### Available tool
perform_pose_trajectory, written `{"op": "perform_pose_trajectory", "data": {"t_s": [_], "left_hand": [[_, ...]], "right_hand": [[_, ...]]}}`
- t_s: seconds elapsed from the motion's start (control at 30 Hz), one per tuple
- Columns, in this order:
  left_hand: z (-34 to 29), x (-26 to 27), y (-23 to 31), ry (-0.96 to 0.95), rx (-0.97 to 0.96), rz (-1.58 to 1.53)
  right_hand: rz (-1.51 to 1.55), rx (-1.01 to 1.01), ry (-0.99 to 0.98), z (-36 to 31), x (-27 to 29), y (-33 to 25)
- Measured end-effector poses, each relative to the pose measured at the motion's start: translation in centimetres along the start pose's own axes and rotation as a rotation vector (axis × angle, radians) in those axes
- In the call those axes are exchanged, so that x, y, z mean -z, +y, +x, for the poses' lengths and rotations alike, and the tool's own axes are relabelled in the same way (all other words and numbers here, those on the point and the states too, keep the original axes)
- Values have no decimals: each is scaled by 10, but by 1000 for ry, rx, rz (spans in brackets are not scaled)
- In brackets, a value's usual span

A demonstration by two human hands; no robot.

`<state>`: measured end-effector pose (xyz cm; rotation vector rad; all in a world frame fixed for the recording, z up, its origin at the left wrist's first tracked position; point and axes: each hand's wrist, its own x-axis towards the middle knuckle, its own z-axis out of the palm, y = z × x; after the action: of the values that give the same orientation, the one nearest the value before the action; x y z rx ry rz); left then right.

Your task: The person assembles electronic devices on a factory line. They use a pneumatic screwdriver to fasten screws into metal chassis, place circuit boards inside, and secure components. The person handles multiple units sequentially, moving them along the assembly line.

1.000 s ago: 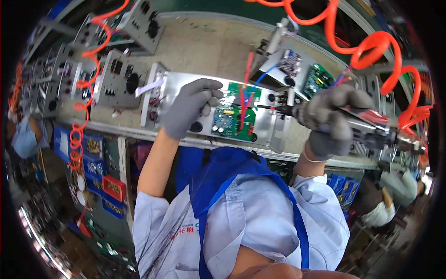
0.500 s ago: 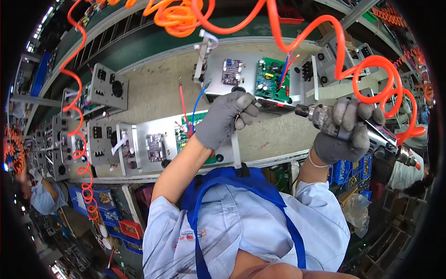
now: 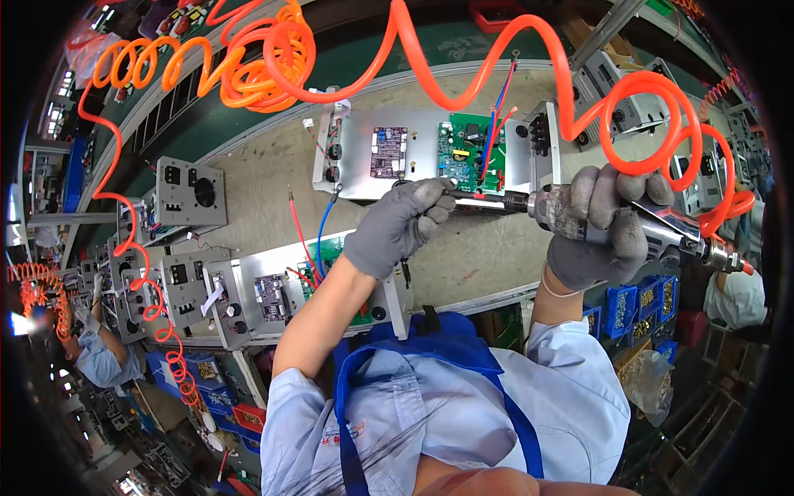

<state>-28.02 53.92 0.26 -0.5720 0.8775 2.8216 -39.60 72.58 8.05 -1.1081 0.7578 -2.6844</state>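
Both my hands wear grey gloves. In my right hand point(image 3: 608, 223) is a silver pistol-shaped air screwdriver point(image 3: 542, 207), held level, its nose facing left. A dark bit point(image 3: 488, 201) reaches from it to the fingertips of my left hand point(image 3: 397, 227). Those fingers are pinched at the bit's end; whatever small thing they hold is hidden. Just beyond my hands lies an open metal chassis point(image 3: 354, 132). It carries a green circuit board point(image 3: 467, 169) with red and blue wires and a smaller purple board point(image 3: 389, 153).
An orange coiled hose point(image 3: 633, 87) arches overhead. Another open chassis point(image 3: 246, 269) lies near left, with upright red and blue wires point(image 3: 299, 231). Grey metal housings point(image 3: 190, 194) stand further left. Blue bins point(image 3: 620, 307) of small parts sit at right. A co-worker point(image 3: 103, 355) is at far left.
My left fingertips and the screwdriver have come together; before, a gap lay between them. The view has shifted, so the chassis appear further left.
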Motion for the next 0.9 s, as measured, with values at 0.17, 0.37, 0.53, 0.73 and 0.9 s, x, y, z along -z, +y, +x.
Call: {"op": "perform_pose_trajectory", "data": {"t_s": [0.17,0.37,0.53,0.73,0.9], "left_hand": [[24,-23,11,108,149,230],[52,-2,18,235,-147,1319],[70,-3,6,205,-229,1992],[75,-2,5,127,-142,2070],[75,5,2,117,-181,2026]], "right_hand": [[-145,64,110,9,15,-5],[-361,-239,142,-4,31,3],[-459,-215,68,-8,37,27],[-662,-339,-13,-7,40,44],[-844,-380,-213,0,41,55]]}}
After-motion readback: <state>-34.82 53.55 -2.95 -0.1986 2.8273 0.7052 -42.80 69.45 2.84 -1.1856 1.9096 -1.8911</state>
